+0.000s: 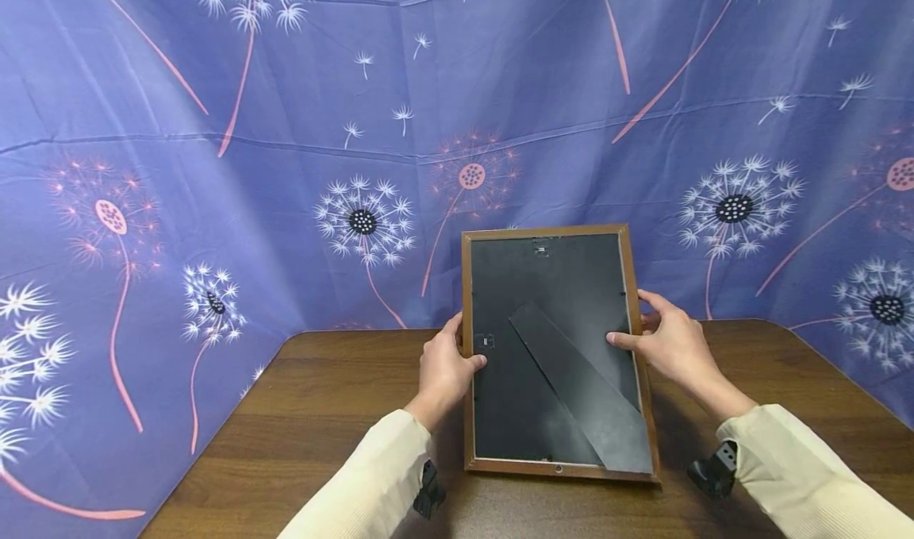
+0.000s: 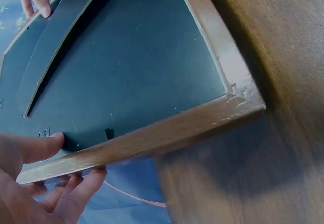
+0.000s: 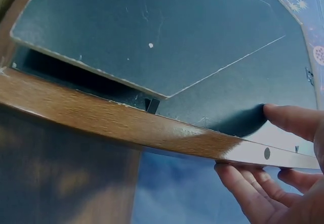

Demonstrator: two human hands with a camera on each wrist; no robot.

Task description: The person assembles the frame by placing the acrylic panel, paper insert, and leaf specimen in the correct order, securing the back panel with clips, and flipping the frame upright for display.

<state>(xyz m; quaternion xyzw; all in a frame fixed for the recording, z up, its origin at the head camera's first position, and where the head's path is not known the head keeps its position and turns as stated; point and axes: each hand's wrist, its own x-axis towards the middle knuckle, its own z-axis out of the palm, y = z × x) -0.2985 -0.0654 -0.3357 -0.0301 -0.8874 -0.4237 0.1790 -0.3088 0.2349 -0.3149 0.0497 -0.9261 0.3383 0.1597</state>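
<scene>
A picture frame (image 1: pixel 500 412) stands nearly upright, tilted slightly, with its back turned toward me. Its border is brown wood around a black backing board, and a black easel stand (image 1: pixel 581 388) slants across the board. My left hand (image 1: pixel 444 364) grips the left side, thumb on the backing and fingers behind the wood. On the opposite side my right hand (image 1: pixel 674 344) holds the edge, its thumb pressing the board. The left wrist view shows the left hand's fingers (image 2: pixel 83 191) under the wooden rim; the right wrist view shows the right thumb (image 3: pixel 291 120) on the backing.
A brown wooden table (image 1: pixel 343 396) lies beneath the frame. Behind it and to both sides hangs a blue cloth (image 1: pixel 286 205) printed with dandelions. Dark wrist devices sit at the left cuff (image 1: pixel 428 491) and the right cuff (image 1: pixel 714 471).
</scene>
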